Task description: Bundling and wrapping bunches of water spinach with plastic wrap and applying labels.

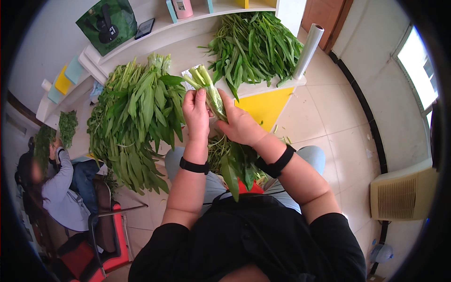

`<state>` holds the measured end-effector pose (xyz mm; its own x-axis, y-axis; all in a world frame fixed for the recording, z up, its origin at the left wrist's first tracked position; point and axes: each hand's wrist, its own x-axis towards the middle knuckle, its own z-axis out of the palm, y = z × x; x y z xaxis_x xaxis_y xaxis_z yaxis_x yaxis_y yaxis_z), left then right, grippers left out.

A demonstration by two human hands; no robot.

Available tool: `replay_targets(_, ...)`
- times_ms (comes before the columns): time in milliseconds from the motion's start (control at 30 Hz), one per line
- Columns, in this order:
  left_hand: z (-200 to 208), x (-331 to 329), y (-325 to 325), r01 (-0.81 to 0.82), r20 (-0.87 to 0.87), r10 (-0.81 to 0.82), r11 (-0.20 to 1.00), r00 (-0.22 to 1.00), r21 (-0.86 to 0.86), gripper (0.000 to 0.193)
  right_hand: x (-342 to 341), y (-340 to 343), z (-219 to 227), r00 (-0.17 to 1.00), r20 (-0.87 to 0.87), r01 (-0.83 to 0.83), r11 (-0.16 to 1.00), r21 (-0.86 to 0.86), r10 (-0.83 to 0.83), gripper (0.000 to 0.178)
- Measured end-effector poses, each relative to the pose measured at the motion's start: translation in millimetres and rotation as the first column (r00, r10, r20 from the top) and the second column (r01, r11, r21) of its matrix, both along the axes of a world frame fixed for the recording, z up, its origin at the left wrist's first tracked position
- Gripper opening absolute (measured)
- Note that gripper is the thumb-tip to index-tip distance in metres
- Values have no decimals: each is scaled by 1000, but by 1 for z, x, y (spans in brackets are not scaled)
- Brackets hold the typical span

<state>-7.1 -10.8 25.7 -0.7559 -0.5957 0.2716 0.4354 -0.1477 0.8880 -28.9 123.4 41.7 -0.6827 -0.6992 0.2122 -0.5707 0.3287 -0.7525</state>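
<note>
A small bunch of leafy greens (212, 97), which looks like water spinach, is held upright in front of me. Its pale cut stems point away from me and its leaves hang down over my lap. Something shiny, like clear film, covers the stems. My left hand (196, 113) pinches the bunch from the left with the thumb on top. My right hand (240, 123) is closed round its right side, fingers partly hidden behind it. A large heap of greens (136, 103) lies on the desk to the left, close to my left hand. Another heap of greens (256, 49) lies at the far right.
A roll of clear film (308, 51) stands on the desk's right end. A green bag (107, 27) and a phone (144, 28) rest on the shelf. At left, another person (66, 188) sits handling greens beside a red chair (123, 235). Loose trimmings (218, 155) lie below my hands.
</note>
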Motion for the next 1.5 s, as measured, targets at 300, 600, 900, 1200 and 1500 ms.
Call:
replay_targets(300, -6, -1, -8, -40, 97, 52, 992, 994, -119, 23, 8, -6, -10, 896, -424, 255, 935, 246, -133, 75)
replay_targets(600, 10, 7, -17, 173, 378, -132, 982, 916, -76, 17, 1, -5, -13, 812, -572, 381, 850, 364, -119, 70)
replay_targets(900, 6, 2, -10, 168, 438, -128, 984, 890, -54, 17, -3, -4, -16, 755, -643, 460, 803, 379, -129, 66)
replay_targets(1200, -8, -7, -6, 226, 453, -209, 974, 867, 17, 25, -2, 0, -21, 732, -672, 463, 806, 368, -114, 69)
replay_targets(1500, -1, -2, -11, 296, 301, -290, 955, 908, 30, 23, -25, 29, -10, 913, -349, 195, 977, -91, -214, 67)
